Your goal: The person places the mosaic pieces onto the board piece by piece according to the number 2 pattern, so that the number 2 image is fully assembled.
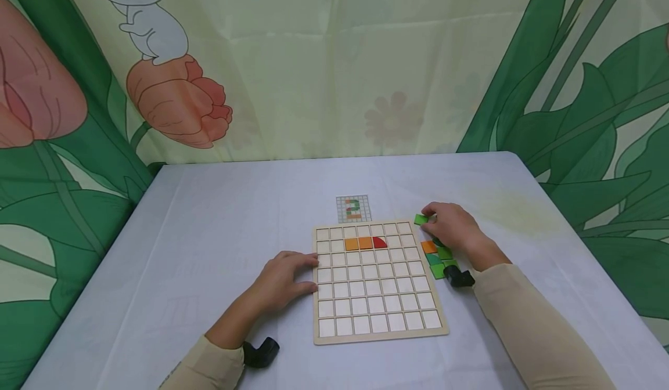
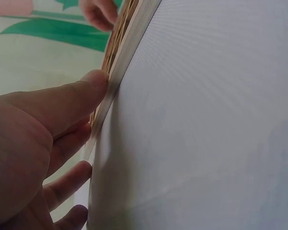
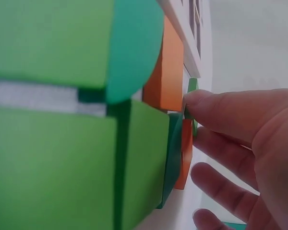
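Observation:
A wooden grid board (image 1: 381, 339) with white cells lies on the table. Two orange square tiles (image 1: 358, 243) and a red quarter-round tile (image 1: 379, 242) sit side by side in its second row from the far edge. My left hand (image 1: 279, 282) rests at the board's left edge, thumb (image 2: 81, 98) and fingertips touching the wooden rim. Beyond the board's far right corner, my right hand (image 1: 453, 226) pinches a light green square tile (image 1: 420, 219) between thumb and index finger. Below that hand lie loose green tiles (image 1: 437, 271) and an orange tile (image 1: 429, 247), partly hidden by the wrist.
A small pattern card (image 1: 341, 210) with a grid and coloured shapes lies just behind the board. White cloth covers the table (image 1: 235, 216). A printed curtain (image 1: 334, 76) hangs behind it. Black wrist cameras (image 1: 261, 353) stick out from both sleeves.

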The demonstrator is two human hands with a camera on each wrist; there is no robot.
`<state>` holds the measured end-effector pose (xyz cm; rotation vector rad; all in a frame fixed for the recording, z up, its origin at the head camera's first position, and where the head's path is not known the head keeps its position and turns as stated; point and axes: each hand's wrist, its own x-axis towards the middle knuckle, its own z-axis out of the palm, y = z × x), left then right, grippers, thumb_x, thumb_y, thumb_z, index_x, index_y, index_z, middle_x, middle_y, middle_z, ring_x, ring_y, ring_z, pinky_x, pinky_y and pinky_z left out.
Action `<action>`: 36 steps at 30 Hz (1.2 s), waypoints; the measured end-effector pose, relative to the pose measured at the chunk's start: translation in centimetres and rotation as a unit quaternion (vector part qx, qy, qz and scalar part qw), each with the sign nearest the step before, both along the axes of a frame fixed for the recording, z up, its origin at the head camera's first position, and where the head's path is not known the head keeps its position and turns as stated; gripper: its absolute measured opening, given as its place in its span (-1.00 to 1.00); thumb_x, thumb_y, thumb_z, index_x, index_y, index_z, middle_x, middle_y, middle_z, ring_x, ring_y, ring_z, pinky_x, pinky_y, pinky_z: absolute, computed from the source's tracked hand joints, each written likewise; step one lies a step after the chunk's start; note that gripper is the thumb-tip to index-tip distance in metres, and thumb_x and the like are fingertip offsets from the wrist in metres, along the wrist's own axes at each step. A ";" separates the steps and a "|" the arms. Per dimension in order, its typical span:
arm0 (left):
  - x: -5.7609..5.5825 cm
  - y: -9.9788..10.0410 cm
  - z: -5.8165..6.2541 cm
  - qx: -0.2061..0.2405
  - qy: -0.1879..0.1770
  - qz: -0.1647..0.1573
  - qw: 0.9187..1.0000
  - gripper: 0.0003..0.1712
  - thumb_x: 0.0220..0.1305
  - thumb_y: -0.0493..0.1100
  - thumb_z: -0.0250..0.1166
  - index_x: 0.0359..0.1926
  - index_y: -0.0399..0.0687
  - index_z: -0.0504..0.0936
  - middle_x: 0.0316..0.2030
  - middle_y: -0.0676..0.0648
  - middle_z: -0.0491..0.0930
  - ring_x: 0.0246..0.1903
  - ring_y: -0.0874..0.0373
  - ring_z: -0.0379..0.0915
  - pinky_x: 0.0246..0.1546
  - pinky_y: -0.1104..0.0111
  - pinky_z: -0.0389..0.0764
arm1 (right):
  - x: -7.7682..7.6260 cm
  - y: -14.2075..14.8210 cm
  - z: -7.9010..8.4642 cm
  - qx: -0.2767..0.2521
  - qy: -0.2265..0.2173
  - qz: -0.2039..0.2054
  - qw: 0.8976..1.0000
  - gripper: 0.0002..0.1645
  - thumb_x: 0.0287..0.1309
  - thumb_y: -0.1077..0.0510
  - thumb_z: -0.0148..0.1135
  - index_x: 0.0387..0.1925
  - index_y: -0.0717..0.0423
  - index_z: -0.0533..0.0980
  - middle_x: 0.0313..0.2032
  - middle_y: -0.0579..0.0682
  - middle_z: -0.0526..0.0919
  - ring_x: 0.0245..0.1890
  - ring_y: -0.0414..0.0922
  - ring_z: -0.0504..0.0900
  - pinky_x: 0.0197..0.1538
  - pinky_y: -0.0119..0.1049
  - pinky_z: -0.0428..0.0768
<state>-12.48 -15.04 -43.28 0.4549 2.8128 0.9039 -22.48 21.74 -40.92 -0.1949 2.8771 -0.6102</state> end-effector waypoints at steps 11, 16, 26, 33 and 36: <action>0.0 0.1 0.2 -0.004 0.002 0.001 1.000 -0.48 0.11 -0.13 0.54 0.13 0.02 0.67 0.22 0.12 0.56 0.25 -0.02 0.33 0.24 -0.02 0.34 | -0.2 0.1 -0.2 -0.007 0.013 -0.012 1.000 -0.56 0.31 0.13 0.24 0.11 0.34 0.52 0.01 0.26 0.62 -0.06 0.16 0.50 0.10 0.12 0.49; 0.0 0.1 0.1 -0.004 0.003 0.001 1.000 -0.48 0.11 -0.13 0.54 0.13 0.01 0.67 0.22 0.12 0.56 0.25 -0.03 0.33 0.24 -0.02 0.34 | -0.2 0.0 -0.2 -0.012 0.009 -0.014 1.000 -0.53 0.33 0.14 0.22 0.14 0.38 0.48 0.02 0.28 0.60 -0.03 0.16 0.51 0.14 0.12 0.48; 0.0 0.0 0.0 0.000 0.002 -0.001 1.000 -0.48 0.11 -0.14 0.54 0.12 0.01 0.67 0.22 0.11 0.56 0.25 -0.03 0.34 0.23 -0.02 0.34 | -0.2 0.3 -0.3 -0.020 0.006 -0.019 1.000 -0.51 0.31 0.14 0.20 0.14 0.41 0.46 0.01 0.30 0.59 -0.06 0.16 0.50 0.12 0.12 0.50; 0.0 -0.1 0.1 0.000 0.008 -0.010 1.000 -0.49 0.11 -0.15 0.54 0.12 -0.01 0.67 0.21 0.09 0.57 0.24 -0.06 0.34 0.22 -0.05 0.35 | 0.2 0.1 -0.3 -0.040 0.005 -0.017 0.999 -0.50 0.32 0.13 0.21 0.16 0.39 0.46 0.03 0.29 0.58 -0.04 0.15 0.49 0.14 0.11 0.50; 0.0 -0.1 0.0 -0.001 0.011 -0.013 1.000 -0.50 0.12 -0.16 0.53 0.12 -0.01 0.67 0.21 0.08 0.57 0.24 -0.06 0.35 0.21 -0.06 0.35 | 0.5 0.0 -0.2 -0.053 0.003 -0.006 0.999 -0.50 0.32 0.12 0.22 0.16 0.38 0.46 0.03 0.28 0.58 -0.04 0.14 0.50 0.14 0.10 0.50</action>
